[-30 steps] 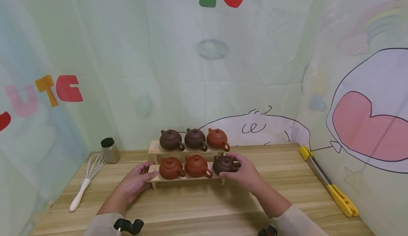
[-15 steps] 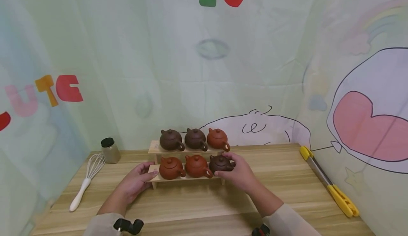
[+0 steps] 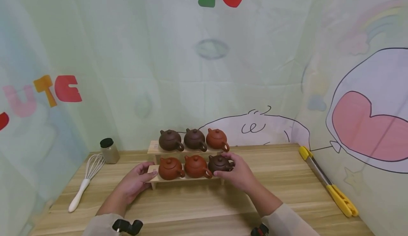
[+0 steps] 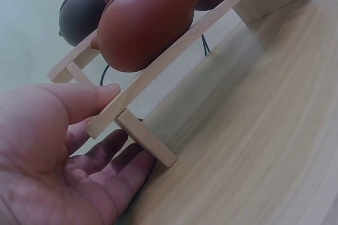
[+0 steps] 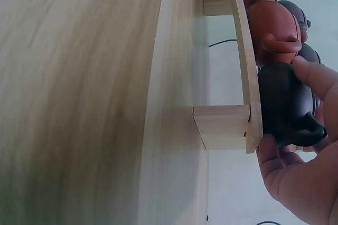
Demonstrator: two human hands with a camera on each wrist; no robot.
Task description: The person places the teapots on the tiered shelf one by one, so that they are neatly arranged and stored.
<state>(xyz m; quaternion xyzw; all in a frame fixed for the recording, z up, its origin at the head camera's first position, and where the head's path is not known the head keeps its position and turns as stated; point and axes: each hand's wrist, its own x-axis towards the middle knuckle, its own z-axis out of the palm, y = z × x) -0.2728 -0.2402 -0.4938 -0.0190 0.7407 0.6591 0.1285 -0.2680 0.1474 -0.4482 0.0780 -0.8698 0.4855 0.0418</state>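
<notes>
A two-tier wooden stand (image 3: pixel 152 178) bears small clay teapots on both steps. Its left end is held by my left hand (image 3: pixel 135 182), thumb on the board and fingers curled beneath, beside the leg (image 4: pixel 147 136). On the lower step sit two reddish-brown teapots, the left one (image 3: pixel 170 168) and the middle one (image 3: pixel 195 167). At that step's right end my right hand (image 3: pixel 240 174) grips a dark brown teapot (image 3: pixel 218 163) round its handle side. In the right wrist view this dark teapot (image 5: pixel 285 95) stands on the board, against or very close to the middle one.
The upper step carries two dark teapots, left (image 3: pixel 170 140) and middle (image 3: pixel 194 139), and a reddish one (image 3: pixel 216 139). A whisk (image 3: pixel 86 181) and a black-lidded jar (image 3: pixel 109 151) are at the left. Yellow-handled tongs (image 3: pixel 328 181) lie along the right edge. A printed curtain (image 3: pixel 204 87) hangs behind.
My right hand has shifted the dark teapot leftward along the lower step, closer to the middle reddish teapot. My left hand keeps its hold on the stand.
</notes>
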